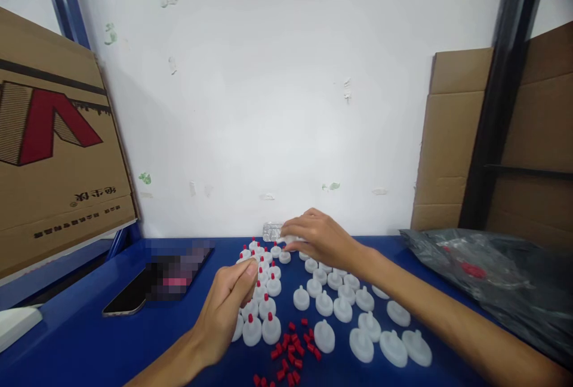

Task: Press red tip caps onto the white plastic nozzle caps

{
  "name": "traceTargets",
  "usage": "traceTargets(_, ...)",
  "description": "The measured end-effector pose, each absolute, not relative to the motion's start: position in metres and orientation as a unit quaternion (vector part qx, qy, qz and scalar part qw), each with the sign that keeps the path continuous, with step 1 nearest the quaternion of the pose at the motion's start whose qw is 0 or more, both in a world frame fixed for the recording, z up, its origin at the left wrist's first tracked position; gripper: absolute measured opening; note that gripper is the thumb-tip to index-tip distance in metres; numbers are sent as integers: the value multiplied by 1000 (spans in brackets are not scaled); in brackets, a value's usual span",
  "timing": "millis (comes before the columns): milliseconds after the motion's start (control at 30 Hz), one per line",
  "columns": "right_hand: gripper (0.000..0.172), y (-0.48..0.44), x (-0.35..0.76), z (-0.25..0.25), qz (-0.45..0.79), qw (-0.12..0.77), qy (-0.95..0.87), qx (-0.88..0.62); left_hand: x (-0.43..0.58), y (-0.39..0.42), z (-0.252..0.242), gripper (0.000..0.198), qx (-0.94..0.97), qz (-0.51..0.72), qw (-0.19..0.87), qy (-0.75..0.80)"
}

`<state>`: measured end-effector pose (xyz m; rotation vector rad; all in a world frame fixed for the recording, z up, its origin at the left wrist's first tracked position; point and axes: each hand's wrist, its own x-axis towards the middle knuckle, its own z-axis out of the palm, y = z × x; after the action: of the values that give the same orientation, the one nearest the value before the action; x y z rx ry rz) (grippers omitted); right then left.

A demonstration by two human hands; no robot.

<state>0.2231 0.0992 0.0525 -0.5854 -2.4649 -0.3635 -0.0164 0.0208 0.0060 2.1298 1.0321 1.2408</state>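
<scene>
My left hand (228,303) hovers over the blue table (89,339), its fingers pinched together on something too small to name. Beside it stand several white caps with red tips (264,303) in rows. My right hand (317,237) reaches to the far end of the rows, fingers curled over a white cap (290,239) there. To the right lie several plain white caps (358,309) without tips. A loose heap of small red tips (290,351) sits near the front, between the two groups.
A phone (134,294) lies at the left of the table. A cardboard box (54,154) leans at the far left. A dark plastic bag (492,279) lies at the right, with cardboard (452,136) behind. A small clear container (271,230) stands by the white wall.
</scene>
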Motion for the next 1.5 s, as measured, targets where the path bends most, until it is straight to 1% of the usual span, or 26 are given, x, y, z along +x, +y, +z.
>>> traceTargets(67,19,108,231,52,-122,308,-904,-270,-13,13,8,44,815,436,176,340)
traceTargets(133,17,113,235,48,-106,312,-892,-308,-8,7,8,34,854,398,125,310)
traceTargets(200,14,117,237,43,-87,300,-891,-329,-3,4,7,24,881,358,91,295)
traceTargets(267,12,120,236,36,-69,281,-895,-339,0,4,5,19,899,328,64,283)
traceTargets(333,15,123,234,29,-57,262,-899,-345,1,4,4,19,911,310,44,269)
traceTargets(433,28,126,232,21,-45,226,-905,-357,1,3,5,22,924,282,29,256)
traceTargets(500,33,126,230,17,-37,198,-910,-363,1,1,7,22,933,258,23,251)
traceTargets(667,35,128,231,12,-26,156,-915,-371,4,-2,8,23,948,213,8,235)
traceTargets(900,34,128,235,12,-56,162,-905,-389,5,5,-6,21,954,221,6,204)
traceTargets(1067,34,141,230,21,-43,112,-906,-405,5,8,-8,16,953,232,-2,193)
traceTargets(1167,34,154,222,24,-21,75,-906,-416,4,7,-3,19,954,234,-14,184)
traceTargets(1267,35,163,213,23,0,56,-907,-417,2,7,1,23,949,253,-38,183)
traceTargets(1400,36,161,208,24,23,77,-910,-407,-1,10,4,22,937,287,-71,186)
traceTargets(1500,33,151,215,32,48,130,-910,-391,-3,14,5,22,920,327,-87,200)
